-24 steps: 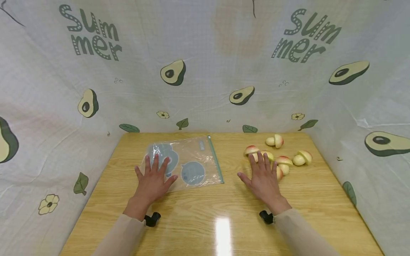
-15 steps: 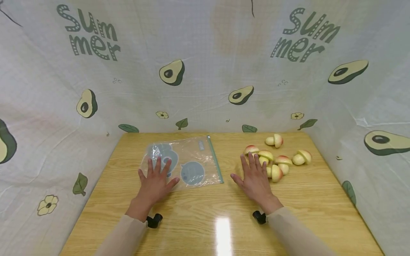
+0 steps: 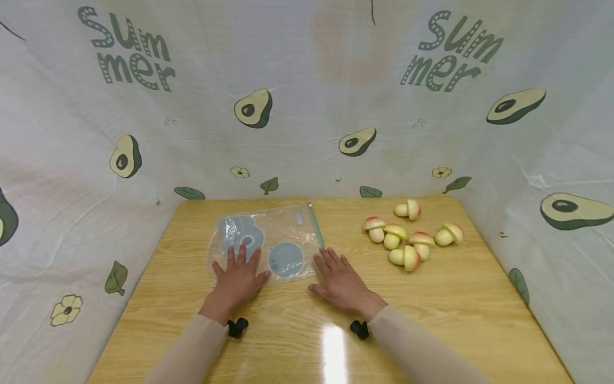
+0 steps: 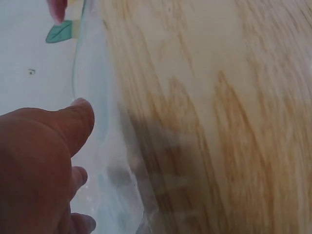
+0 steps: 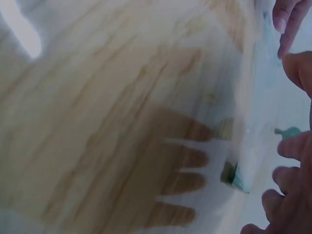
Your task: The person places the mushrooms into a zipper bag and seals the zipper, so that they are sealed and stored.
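A clear zip bag (image 3: 286, 260) with blue cartoon prints lies flat on the wooden table, its green zip strip (image 3: 315, 225) on the right side. My left hand (image 3: 235, 284) is spread over the bag's lower left edge, fingers extended. Over by the bag's lower right corner, my right hand (image 3: 341, 282) has straight fingers that cover the strip's lower end. Neither hand grips anything; whether the fingertips touch the bag cannot be told. In the left wrist view the thumb (image 4: 75, 122) is beside the film. The right wrist view catches my right fingers (image 5: 287, 180) at its edge.
Several mushroom-shaped pieces, yellow with reddish caps, lie at the table's right; one such mushroom (image 3: 408, 209) sits farthest back. A printed cloth (image 3: 307, 160) hangs behind and along both sides of the table (image 3: 288, 346). Glare marks the front.
My right hand has moved left, away from the mushrooms to the bag's zip side, uncovering the mushrooms. My left hand has shifted slightly right and nearer me. The bag lies much as before.
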### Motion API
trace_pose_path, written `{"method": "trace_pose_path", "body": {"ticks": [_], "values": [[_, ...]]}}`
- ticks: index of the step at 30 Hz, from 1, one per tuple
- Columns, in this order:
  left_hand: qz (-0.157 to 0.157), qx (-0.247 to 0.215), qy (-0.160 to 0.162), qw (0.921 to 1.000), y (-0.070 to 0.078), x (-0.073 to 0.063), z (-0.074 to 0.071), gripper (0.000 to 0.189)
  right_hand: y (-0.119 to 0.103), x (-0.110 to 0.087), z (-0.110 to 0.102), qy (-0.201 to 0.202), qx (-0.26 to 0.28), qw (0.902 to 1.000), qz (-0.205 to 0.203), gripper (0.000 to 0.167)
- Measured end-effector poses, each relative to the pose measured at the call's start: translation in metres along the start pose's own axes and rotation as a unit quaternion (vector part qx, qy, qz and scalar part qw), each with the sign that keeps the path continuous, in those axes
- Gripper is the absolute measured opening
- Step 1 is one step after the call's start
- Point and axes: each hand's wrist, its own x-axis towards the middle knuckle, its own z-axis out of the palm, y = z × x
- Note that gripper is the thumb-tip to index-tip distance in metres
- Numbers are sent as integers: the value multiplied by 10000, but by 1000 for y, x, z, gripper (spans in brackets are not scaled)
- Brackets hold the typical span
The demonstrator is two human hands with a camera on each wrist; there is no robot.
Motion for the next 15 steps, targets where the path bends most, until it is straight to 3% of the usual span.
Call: {"method": "trace_pose_path", "body": {"ticks": [7,15], "values": [[87,4,-471,9989,5,1,5,76,-2,-3,4,-674,-80,9977,-34,79],[394,31,-682,9969,9,-10,10,75,-2,-33,2,-640,-158,9975,-258,75]]}}
